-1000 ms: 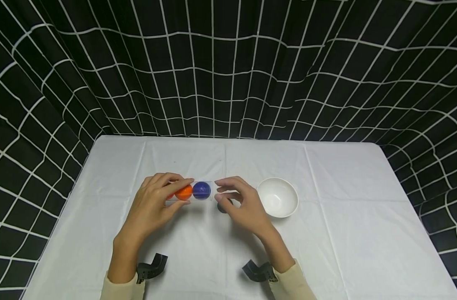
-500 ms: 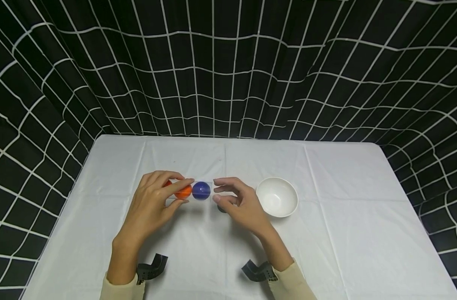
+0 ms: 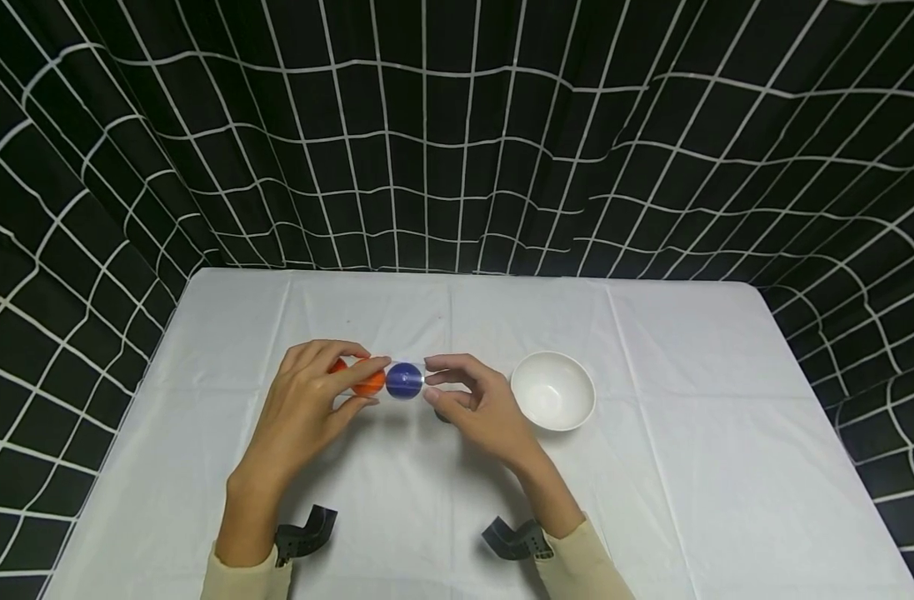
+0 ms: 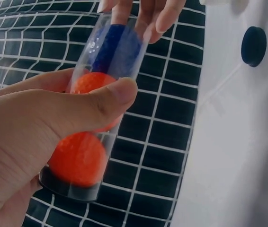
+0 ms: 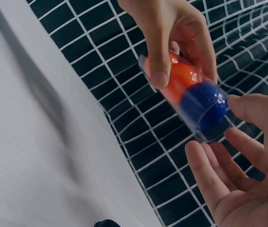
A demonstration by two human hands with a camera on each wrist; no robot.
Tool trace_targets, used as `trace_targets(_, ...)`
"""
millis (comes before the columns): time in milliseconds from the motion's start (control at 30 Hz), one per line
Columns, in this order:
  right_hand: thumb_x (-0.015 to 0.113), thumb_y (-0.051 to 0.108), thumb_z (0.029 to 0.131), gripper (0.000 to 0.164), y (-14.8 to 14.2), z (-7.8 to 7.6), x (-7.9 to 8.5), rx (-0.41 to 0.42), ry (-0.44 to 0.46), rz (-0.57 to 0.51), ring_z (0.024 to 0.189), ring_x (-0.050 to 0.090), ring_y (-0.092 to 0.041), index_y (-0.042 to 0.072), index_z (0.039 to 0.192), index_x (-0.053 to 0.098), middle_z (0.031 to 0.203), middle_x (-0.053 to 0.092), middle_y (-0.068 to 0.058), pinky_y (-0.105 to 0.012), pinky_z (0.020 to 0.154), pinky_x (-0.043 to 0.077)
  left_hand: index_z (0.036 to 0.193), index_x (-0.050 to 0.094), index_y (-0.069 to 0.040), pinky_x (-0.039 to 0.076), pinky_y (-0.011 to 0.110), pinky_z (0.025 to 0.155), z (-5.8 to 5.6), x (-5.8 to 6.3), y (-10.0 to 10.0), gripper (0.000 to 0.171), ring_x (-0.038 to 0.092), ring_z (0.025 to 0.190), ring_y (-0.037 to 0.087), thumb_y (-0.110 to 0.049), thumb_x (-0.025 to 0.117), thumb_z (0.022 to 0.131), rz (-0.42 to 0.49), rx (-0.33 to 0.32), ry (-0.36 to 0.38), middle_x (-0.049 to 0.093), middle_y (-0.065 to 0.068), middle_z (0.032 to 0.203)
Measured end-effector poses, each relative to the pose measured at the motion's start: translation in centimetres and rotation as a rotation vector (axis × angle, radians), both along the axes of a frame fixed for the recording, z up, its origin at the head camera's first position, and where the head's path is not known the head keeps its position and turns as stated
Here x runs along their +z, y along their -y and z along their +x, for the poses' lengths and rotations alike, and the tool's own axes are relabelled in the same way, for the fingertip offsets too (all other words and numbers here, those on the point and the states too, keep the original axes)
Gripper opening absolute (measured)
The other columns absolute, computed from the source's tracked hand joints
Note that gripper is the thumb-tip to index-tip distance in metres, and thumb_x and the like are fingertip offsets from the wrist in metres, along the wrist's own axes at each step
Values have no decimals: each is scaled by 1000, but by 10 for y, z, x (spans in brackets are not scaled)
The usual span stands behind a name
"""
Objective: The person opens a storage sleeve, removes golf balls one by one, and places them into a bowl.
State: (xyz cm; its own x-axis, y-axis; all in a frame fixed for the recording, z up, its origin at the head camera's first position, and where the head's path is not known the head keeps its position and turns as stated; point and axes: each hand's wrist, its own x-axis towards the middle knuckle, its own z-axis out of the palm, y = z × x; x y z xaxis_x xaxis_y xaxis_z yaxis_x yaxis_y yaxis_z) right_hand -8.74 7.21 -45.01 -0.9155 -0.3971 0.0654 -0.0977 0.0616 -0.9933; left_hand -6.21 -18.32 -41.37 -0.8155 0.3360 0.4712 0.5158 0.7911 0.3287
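Note:
In the left wrist view a clear tube with a black end piece holds two orange balls and one blue ball. My left hand grips it around the middle, thumb across the orange balls, raised off the table. At the tube's other end, beside the blue ball, is my right hand. Its fingers are spread and loosely bent about the rim, with the thumb at the tube's edge. A round black cap lies on the table, mostly hidden under the right hand in the head view.
A white bowl stands just right of my right hand. White cloth covers the table. Behind and around it hangs a black curtain with a white grid. Dark camera mounts sit at both wrists.
My right hand has moved slightly left, up to the tube's end, and covers more of the black cap. The left hand keeps its grip on the tube, nearly still.

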Motion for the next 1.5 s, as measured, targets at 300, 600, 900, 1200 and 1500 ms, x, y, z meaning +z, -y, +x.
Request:
trace_targets(300,72,9,99,44,0,0,-2,7,40,-15,115,70,-55,-1,141,61,132,68,-26,-26,86,64,123,79,-26,45,48,109,2,2,0,53,64,118,33,-16,98,74,-25,9,-28,73,4,117)
trace_targets(600,72,9,99,40,0,0,-1,13,38,-17,118,71,-44,5,138,64,138,66,-21,-26,88,64,123,79,-25,45,48,109,2,3,-1,51,64,117,32,-20,97,75,-31,9,-25,72,4,116)
trace_targets(900,73,12,100,41,2,-1,-5,9,52,-3,123,70,-38,5,139,65,139,67,-17,-23,87,62,123,79,-27,43,50,112,3,6,-3,52,63,119,34,-15,96,76,-84,23,-34,71,5,118)
trace_targets(1200,73,12,100,46,2,-5,-12,29,53,-14,122,72,-24,1,142,60,143,66,-17,-24,91,62,119,80,-26,45,49,109,4,7,-5,49,64,115,34,-13,97,75,-93,27,-88,72,5,116)
trace_targets(1500,73,11,100,44,5,-4,-12,26,64,-37,120,72,-18,5,142,62,142,65,-18,-20,87,60,122,78,-25,45,50,109,4,5,-2,50,64,116,34,-13,96,76,-67,27,-77,72,6,117)
